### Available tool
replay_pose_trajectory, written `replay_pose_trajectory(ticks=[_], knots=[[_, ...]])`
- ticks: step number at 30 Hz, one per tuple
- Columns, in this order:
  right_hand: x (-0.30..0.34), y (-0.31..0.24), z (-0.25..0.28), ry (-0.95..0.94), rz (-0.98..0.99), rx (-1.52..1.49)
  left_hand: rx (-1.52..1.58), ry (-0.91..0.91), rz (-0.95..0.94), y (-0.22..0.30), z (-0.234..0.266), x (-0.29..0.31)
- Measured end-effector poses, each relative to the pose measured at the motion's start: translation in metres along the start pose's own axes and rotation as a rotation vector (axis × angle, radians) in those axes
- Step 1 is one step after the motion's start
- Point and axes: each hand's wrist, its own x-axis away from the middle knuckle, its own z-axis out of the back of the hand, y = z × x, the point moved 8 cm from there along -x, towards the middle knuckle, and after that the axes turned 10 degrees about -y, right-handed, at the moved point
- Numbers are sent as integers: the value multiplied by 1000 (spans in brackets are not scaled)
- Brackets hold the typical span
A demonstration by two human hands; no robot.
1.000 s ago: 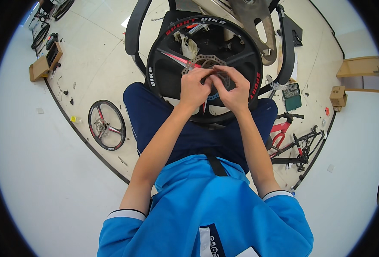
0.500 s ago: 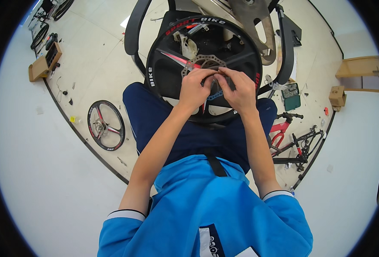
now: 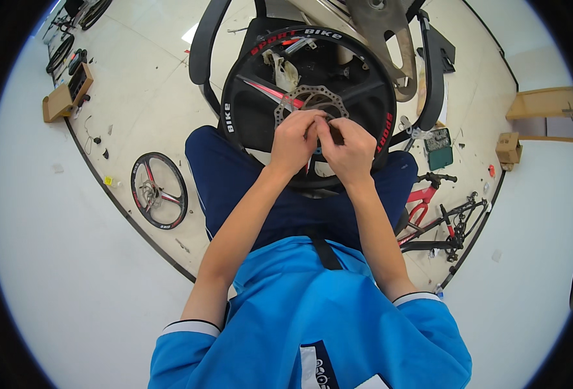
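Observation:
A black three-spoke bicycle wheel (image 3: 229, 91) with red and white lettering lies flat across a black chair, its near edge by my thighs. On its hub sits a round metal brake disc (image 3: 285, 104) pierced with holes. My left hand (image 3: 293, 141) is closed above the near side of the disc, fingertips pinched. Against it, my right hand (image 3: 349, 150) is closed too, thumb and fingers meeting the left fingertips. Whatever lies between the fingertips is too small or hidden to name. Both hands cover the near part of the disc. A crumpled pale bag (image 3: 285, 72) shows between the spokes.
Chair armrests (image 3: 203, 55) flank the wheel, and a large grey metal part (image 3: 390, 48) juts in at upper right. Another wheel (image 3: 184, 188) lies on the floor at left. Bike frames (image 3: 424, 194), a green case (image 3: 440, 157) and cardboard boxes (image 3: 510, 148) are at right.
My right hand has shifted slightly left and toward me, its fingers now nearer the left fingertips. My left hand has barely moved. The wheel stays in place.

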Motion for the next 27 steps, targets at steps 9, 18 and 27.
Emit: replay_pose_trajectory(ticks=[9,18,27], knots=[[11,15,30,25,-46,-212,116,38,68,40,-24,24],[-13,63,-15,-570,78,-96,-89,120,55,18,3,22],[-23,62,-21,-574,218,62,-227,-43,75,-10,-9,-7]])
